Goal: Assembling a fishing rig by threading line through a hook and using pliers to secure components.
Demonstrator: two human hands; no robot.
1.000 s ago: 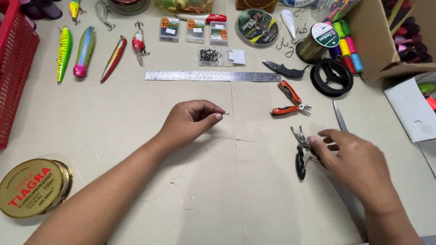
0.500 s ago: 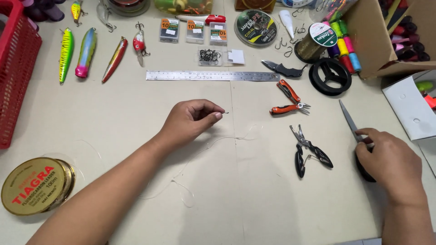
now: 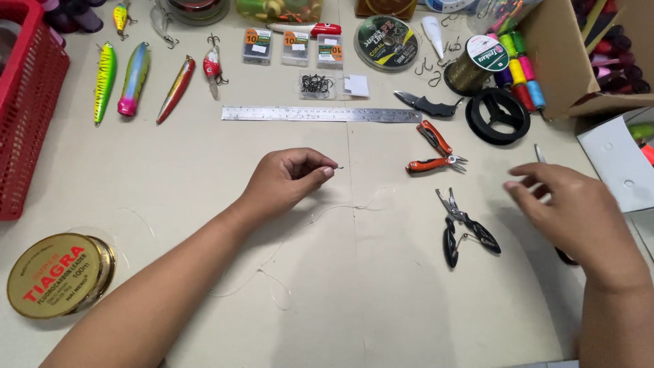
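Note:
My left hand rests on the table at the centre and pinches a small hook between thumb and forefinger. A thin clear fishing line trails from it across the table towards my forearm. My right hand hovers at the right with its fingers stretched to the left, over a pair of scissors. The blade tip shows above the fingers and a dark handle below the palm. Whether the hand grips them is hidden. Black split-ring pliers lie just left of that hand.
An orange multi-tool, a steel ruler, a folding knife, hook packets, lures and line spools lie at the back. There is a red basket at the left, a gold line tin at the front left and a cardboard box at the right.
My right hand left the pliers, went right to the scissors, and now sits higher with fingers stretched left. The scissors blade has turned more upright. My left hand has stayed still.

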